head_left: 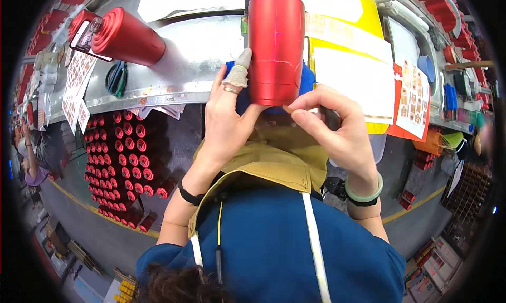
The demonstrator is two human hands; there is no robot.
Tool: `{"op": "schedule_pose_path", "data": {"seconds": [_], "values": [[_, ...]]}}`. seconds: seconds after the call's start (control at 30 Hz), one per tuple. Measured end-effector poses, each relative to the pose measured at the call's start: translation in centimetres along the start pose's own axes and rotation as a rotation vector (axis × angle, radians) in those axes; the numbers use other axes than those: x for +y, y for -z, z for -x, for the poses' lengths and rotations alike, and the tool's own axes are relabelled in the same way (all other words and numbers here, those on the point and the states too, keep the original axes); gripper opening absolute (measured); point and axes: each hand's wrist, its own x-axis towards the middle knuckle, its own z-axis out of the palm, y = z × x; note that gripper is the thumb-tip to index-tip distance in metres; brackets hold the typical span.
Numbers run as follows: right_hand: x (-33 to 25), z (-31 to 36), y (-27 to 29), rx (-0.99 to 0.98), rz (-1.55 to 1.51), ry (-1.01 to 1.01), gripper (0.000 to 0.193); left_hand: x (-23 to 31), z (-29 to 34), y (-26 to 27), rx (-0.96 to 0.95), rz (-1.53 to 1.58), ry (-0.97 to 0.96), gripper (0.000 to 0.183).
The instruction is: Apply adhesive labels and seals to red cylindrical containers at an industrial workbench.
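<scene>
A shiny red metallic cylinder (276, 50) lies in front of me with its near end toward my body, over something blue. My left hand (226, 113) grips its left side, the thumb against the near rim and a wrapped finger along the wall. A pale cloth cover sits on that finger. At the near right edge of the cylinder, my right hand (334, 121) is closed in a pinch between thumb and index finger. A small brown piece (288, 109) shows at those fingertips; whether it touches the cylinder I cannot tell.
Another red cylinder (129, 37) lies left on the metal bench (195, 45), beside a phone (83, 37) and dark-handled scissors (115, 79). Printed sticker sheets (414, 100) and white paper (350, 81) lie right. Below left stand many red cylinders (124, 160) in rows.
</scene>
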Motion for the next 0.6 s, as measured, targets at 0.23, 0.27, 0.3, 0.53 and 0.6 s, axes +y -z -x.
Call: {"op": "schedule_pose_path", "data": {"seconds": [0.23,0.27,0.3,0.53,0.6], "values": [[-0.6,-0.8,-2.9,0.077,0.032,-0.128,0.011,1.3,0.1,0.7,0.033,0.056,0.000,0.076],[-0.6,-0.8,-3.1,0.111,0.110,-0.113,0.012,1.5,0.0,1.0,-0.024,0.141,0.075,0.079],[-0.6,-0.8,-3.2,0.108,0.110,-0.115,0.012,1.5,0.1,1.4,-0.097,0.168,0.078,0.085],[-0.7,-0.7,-3.4,0.199,0.190,-0.105,0.012,1.4,0.8,0.6,-0.074,0.503,0.157,0.074],[-0.7,-0.7,-3.5,0.209,0.204,-0.096,0.012,1.6,0.8,0.2,-0.051,0.403,0.136,0.075]]}}
